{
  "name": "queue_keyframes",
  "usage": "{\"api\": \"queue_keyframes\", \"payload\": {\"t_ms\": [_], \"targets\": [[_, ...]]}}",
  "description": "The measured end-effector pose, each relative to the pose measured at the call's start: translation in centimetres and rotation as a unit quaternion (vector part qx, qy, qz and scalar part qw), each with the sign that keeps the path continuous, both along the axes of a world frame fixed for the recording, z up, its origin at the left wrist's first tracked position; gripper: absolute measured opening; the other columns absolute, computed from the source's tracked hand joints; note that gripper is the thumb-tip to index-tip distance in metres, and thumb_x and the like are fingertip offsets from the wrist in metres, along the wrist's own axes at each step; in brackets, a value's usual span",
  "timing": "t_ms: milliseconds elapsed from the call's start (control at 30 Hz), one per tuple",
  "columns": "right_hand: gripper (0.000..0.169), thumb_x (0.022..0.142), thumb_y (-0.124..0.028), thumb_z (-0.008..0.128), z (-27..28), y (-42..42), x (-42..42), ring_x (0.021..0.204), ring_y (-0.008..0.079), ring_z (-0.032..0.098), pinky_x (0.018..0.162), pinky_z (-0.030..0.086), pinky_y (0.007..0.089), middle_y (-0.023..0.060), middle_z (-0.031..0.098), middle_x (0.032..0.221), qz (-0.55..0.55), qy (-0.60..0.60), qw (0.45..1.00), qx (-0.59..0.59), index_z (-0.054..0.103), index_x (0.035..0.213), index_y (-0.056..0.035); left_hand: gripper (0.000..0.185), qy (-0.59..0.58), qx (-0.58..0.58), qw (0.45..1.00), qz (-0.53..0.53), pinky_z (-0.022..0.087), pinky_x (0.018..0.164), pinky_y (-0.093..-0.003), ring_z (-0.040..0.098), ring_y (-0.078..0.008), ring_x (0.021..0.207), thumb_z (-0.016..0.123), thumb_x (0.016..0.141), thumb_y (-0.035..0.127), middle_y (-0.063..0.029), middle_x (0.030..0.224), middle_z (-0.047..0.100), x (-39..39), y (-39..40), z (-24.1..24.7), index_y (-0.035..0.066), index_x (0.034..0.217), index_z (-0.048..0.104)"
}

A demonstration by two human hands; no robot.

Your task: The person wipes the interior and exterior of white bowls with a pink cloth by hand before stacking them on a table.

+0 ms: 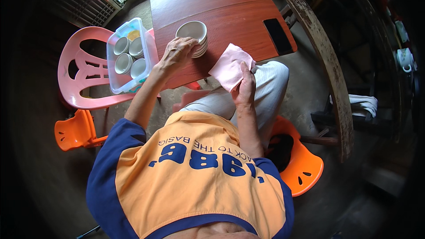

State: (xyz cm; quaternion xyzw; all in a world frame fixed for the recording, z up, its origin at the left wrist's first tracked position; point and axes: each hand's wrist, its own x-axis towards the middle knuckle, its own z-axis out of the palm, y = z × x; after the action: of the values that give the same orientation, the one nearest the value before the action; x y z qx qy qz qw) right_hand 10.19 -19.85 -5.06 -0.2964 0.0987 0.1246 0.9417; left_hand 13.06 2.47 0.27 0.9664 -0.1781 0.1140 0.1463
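On the near left part of the reddish-brown wooden table (232, 23) stands a stack of white bowls (192, 30), nested and upright. My left hand (179, 51) grips its near side, fingers bent over the top bowl's rim; how far they reach inside is partly hidden. My right hand (245, 84) holds a pink cloth (230, 66) between thumb and fingers, above my lap at the table's near edge. Left of the table, a clear plastic bin (114, 81) holds several white cups or small bowls (123, 63) and a yellowish item (133, 35).
The bin rests on a pink plastic chair (81, 54). A dark smartphone (277, 36) lies at the table's right edge. Orange plastic chairs stand at lower left (74, 131) and right (307, 172). A worn wooden bench (318, 46) runs along the right.
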Motion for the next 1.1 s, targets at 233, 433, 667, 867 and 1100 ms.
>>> {"api": "queue_keyframes", "payload": {"t_ms": [233,433,667,867,1100], "targets": [[0.042,0.094,-0.027,0.049,3.5,-0.4,-1.4,0.099,0.0180,0.058,0.084,0.047,0.0302,0.0108,0.058,0.112,-0.053,-0.072,0.968,-0.233,0.048,0.122,0.0033,0.008,-0.143,-0.092,0.985,-0.021,0.044,0.073,-0.0394,0.056,-0.0343,0.079,0.059,0.084,0.008,-0.0132,0.086,0.058,-1.4,-2.0,2.0,0.003,0.090,0.057],[0.046,0.091,-0.040,0.048,6.6,0.3,-1.5,0.107,0.0333,0.047,0.096,0.031,0.0479,0.0145,0.054,0.111,-0.090,-0.549,0.490,-0.672,0.054,0.113,0.0001,0.016,0.254,-0.618,0.730,-0.140,0.047,0.074,-0.0280,0.057,-0.0122,0.083,0.061,0.087,0.013,-0.0033,0.090,0.062,-6.7,-6.2,2.4,0.000,0.096,0.058],[0.024,0.090,-0.022,0.052,5.1,-1.0,-1.0,0.078,0.0211,0.058,0.071,0.045,0.0299,0.0106,0.061,0.088,-0.117,-0.408,0.780,-0.460,0.062,0.090,0.0005,0.024,0.303,-0.788,0.518,-0.137,0.046,0.076,-0.0241,0.056,-0.0081,0.084,0.059,0.091,0.019,-0.0024,0.091,0.061,-8.9,-7.6,-0.2,-0.002,0.102,0.058],[0.029,0.086,-0.026,0.057,7.6,-1.2,-3.0,0.056,0.0231,0.059,0.056,0.046,0.0348,0.0129,0.058,0.060,0.064,-0.324,0.767,-0.550,0.062,0.075,0.0002,0.023,0.320,-0.678,0.645,-0.146,0.046,0.078,-0.0248,0.054,-0.0070,0.087,0.058,0.091,0.017,-0.0018,0.093,0.060,-11.0,-6.5,0.5,-0.001,0.106,0.057],[0.024,0.090,-0.021,0.052,4.1,1.5,-2.7,0.077,0.0227,0.057,0.079,0.043,0.0334,0.0108,0.058,0.081,-0.169,-0.379,0.820,-0.395,0.055,0.094,0.0026,0.025,0.308,-0.813,0.465,-0.164,0.049,0.082,-0.0307,0.060,-0.0142,0.093,0.057,0.091,0.019,-0.0075,0.103,0.061,-10.8,-5.6,1.5,0.000,0.107,0.055]]}}
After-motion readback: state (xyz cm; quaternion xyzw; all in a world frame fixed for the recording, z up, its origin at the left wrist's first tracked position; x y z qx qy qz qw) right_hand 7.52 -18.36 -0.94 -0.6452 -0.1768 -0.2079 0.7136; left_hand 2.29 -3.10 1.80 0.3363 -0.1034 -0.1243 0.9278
